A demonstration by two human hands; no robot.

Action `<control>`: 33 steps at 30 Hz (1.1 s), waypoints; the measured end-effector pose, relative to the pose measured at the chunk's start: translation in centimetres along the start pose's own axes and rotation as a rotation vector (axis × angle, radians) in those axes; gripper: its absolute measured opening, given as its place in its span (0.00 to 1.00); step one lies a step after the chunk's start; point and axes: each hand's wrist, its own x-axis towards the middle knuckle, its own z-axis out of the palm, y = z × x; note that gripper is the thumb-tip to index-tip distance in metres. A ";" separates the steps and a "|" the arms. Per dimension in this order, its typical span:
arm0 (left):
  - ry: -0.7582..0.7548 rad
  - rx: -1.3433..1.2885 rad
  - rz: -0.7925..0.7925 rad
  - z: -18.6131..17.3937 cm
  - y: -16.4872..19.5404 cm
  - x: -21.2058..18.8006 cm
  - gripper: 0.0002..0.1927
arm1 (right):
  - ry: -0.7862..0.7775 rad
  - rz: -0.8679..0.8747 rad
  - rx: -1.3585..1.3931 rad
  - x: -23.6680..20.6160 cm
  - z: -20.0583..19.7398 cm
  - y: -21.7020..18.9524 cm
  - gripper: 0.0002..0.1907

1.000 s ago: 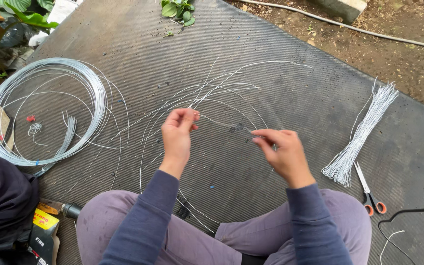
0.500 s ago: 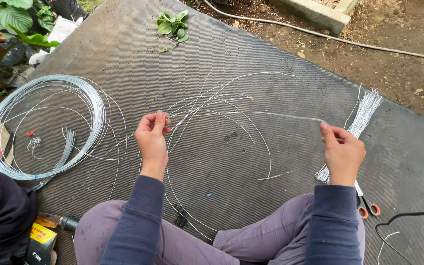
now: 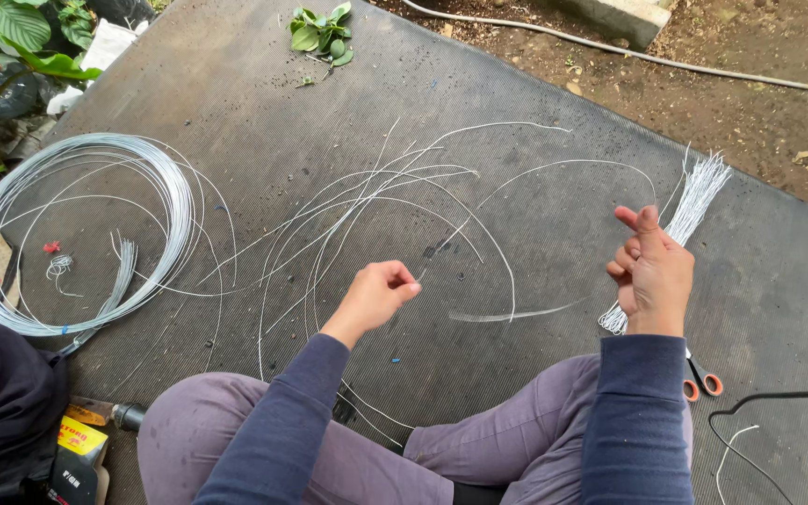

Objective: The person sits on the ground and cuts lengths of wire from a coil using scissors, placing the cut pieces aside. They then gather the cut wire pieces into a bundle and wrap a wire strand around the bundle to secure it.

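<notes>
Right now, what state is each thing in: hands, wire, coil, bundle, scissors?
Left hand: fingers pinched on a wire strand.
Right hand: raised, fingers pinching the strand's other end.
Loose wires: curved lengths spread on the mat.
Coil: wound, lying flat.
Bundle: straight cut pieces, lying together.
Scissors: closed, partly hidden by the right sleeve.

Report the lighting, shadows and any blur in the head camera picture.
Head view: soft, even daylight, no hard shadows on the dark ribbed rubber mat; no glare on the coiled silver wire. A thin curved wire strand near the middle shows a smeared streak, motion blur. The left hand and right hand are sharp. Straight edges bow slightly toward the corners, a wide-angle effect.
</notes>
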 end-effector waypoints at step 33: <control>-0.494 -0.184 -0.103 1.1 0.8 -0.4 0.02 | -0.107 0.186 0.414 1.3 -0.1 0.8 0.17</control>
